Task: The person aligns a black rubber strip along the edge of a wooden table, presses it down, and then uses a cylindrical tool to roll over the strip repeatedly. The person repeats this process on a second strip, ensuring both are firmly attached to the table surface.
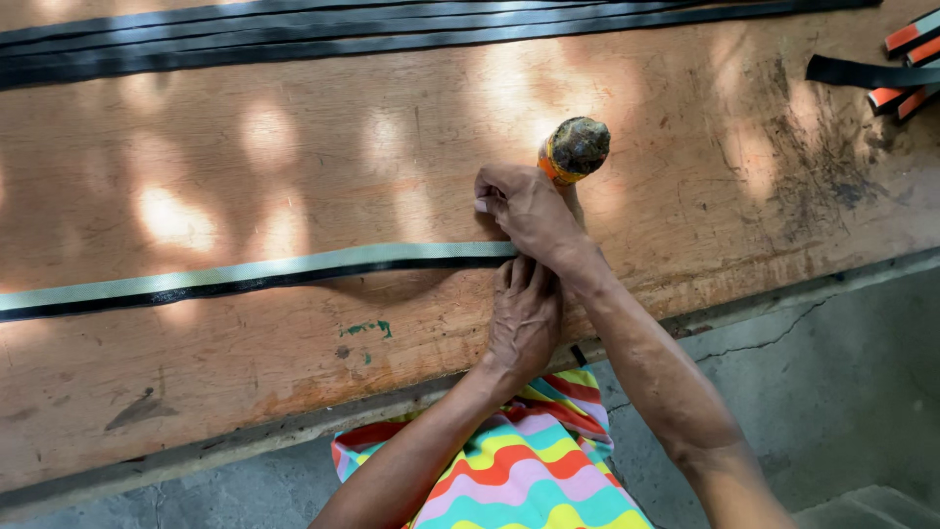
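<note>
The right hand [529, 211] grips a worn tool with an orange-banded handle [573, 152], fingers pressed together around it; it stands at the end of a long pale-green rubber strip with a black edge [255, 274] lying flat across the brown wooden bench [294, 147]; the left hand [524, 318] pins that end, fingers together and flat; this looks like cutting or trimming, calling for steady pressure along the strip.

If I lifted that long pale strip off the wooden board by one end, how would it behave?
The strip would probably droop: it looks thin and lies flat along the board. It seems light. The left hand and right hand pin one end, so it may otherwise shift easily.
</note>
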